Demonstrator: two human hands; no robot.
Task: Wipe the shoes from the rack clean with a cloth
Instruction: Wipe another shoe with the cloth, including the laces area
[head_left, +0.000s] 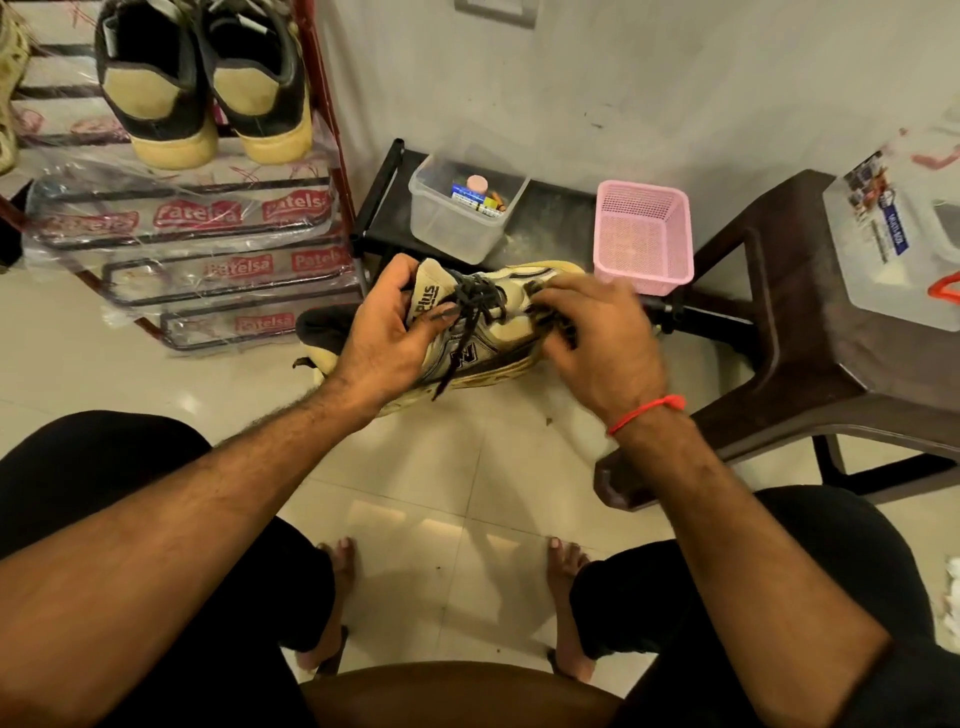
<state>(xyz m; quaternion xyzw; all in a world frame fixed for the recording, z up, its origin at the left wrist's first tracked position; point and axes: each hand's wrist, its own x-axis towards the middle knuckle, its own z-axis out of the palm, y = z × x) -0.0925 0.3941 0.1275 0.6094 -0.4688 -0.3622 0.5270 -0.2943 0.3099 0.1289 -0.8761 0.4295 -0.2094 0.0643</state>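
Note:
A cream and grey sneaker with dark laces is held in the air in front of my knees, its toe pointing right. My left hand grips its heel and tongue, thumb over the collar. My right hand lies over the toe end with curled fingers on the upper; whether a cloth is under it is hidden. A dark cloth-like piece shows behind my left hand. On the shoe rack at the upper left stands a pair of black and tan shoes, heels toward me.
A low black stand against the wall bears a clear plastic box and a pink basket. A brown plastic stool on the right carries a clear lidded container. My bare feet rest on the tiled floor.

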